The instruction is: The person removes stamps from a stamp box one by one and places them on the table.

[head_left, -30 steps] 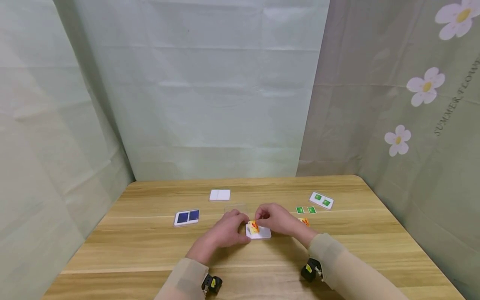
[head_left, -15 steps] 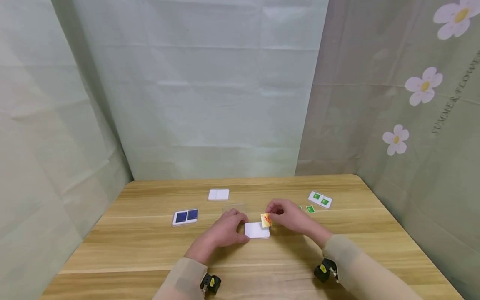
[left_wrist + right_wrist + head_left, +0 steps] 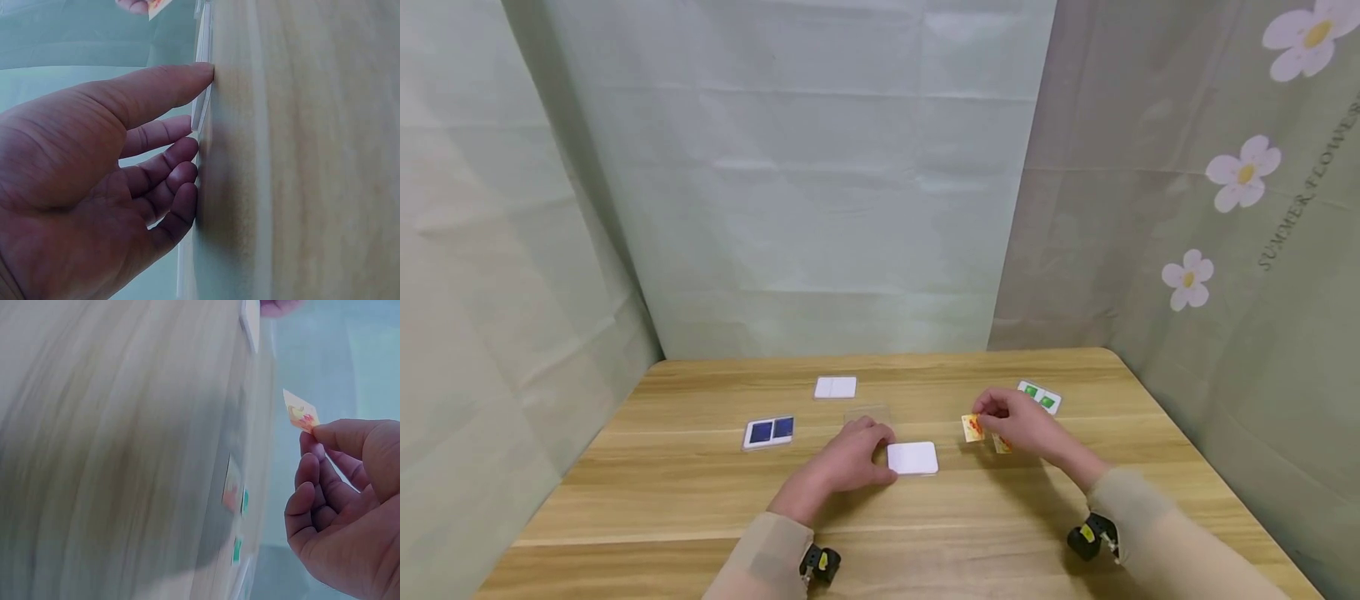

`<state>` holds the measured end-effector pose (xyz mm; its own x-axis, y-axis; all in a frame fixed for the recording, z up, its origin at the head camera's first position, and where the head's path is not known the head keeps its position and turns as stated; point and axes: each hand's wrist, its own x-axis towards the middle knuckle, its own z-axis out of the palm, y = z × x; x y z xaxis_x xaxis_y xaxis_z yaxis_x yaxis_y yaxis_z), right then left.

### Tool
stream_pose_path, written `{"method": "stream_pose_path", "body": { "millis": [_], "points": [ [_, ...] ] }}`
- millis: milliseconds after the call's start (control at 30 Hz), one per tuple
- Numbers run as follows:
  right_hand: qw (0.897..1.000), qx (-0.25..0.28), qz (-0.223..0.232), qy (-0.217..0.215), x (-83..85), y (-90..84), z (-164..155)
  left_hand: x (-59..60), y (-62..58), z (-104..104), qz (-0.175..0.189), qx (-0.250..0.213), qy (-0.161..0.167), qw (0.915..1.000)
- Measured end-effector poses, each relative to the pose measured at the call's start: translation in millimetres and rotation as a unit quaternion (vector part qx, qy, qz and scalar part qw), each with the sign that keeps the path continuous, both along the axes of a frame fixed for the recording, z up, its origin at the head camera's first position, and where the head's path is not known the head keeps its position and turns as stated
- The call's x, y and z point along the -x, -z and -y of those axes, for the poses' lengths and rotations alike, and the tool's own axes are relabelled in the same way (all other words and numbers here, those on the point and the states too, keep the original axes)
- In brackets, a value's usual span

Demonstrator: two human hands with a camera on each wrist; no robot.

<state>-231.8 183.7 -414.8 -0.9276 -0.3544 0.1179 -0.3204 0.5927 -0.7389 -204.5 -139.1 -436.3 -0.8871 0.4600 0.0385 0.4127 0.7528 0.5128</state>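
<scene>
Pale green cloth backdrop on three sides, daisy print on the right-hand panel; wooden tabletop [image 3: 700, 500] with visible lengthwise grain below.

Surroundings: blue two-panel card [image 3: 768, 432] near the left edge; blank white two-panel card [image 3: 835, 387] toward the far edge; green two-panel card [image 3: 1040, 397] toward the far right corner, just beyond the right hand. Second orange card [image 3: 1002, 445] flat on the tabletop, partly hidden under the right hand. Small green tiles visible only in the right wrist view [image 3: 238, 549].

Materials: white tile [image 3: 913, 458] thin, rigid, rounded corners, lying flat at mid-tabletop. Orange picture card [image 3: 973, 428] small, rectangular, thin, printed in red and yellow.

Left hand [image 3: 848, 460]: resting on the tabletop just left of the white tile, fingers loosely curved, fingertips [image 3: 201, 72] touching the tile's edge, nothing gripped.

Right hand [image 3: 1017, 422]: orange picture card pinched by one corner between thumb and forefinger, remaining fingers curled; card raised off the tabletop, right of the white tile and apart from it.
</scene>
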Motion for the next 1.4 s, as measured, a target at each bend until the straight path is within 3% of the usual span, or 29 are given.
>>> {"method": "stream_pose_path", "body": {
  "millis": [300, 733, 1400],
  "points": [
    [0.998, -0.033, -0.036, 0.037, -2.1, -5.4, -33, -0.2, -0.2, 0, 0.001, 0.0, 0.001, 1.0],
    [0.997, -0.046, -0.031, 0.057, -3.1, 4.2, -67, 1.5, 1.9, -1, 0.006, 0.002, -0.003, 1.0],
    [0.994, -0.078, -0.004, 0.077, -1.8, 18.4, -78, 0.7, 0.5, 0, 0.003, -0.001, -0.003, 1.0]
  ]
}}
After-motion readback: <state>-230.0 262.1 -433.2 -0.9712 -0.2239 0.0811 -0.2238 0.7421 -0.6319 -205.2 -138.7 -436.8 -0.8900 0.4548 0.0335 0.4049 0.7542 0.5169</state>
